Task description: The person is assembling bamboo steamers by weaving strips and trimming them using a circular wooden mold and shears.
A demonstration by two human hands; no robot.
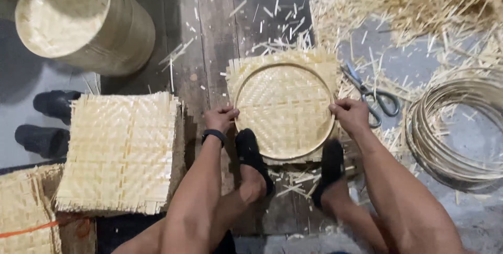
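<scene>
A square woven bamboo mat [285,57] lies on the dark wooden floor with a round bamboo hoop [284,154] pressed onto it. My left hand [220,118] grips the hoop's left rim, and my right hand [350,114] grips its right rim. Both my feet in black footwear [250,149] [330,167] press on the near edge of the hoop and mat. A black band sits on my left wrist.
A stack of square woven mats [120,152] lies at left, more at lower left. A tall stack of finished round trays [84,21] stands at upper left. Scissors [372,94] lie right of the mat. Coiled bamboo hoops [456,133] and trimmings [408,2] fill the right. Black shoes [44,123] sit far left.
</scene>
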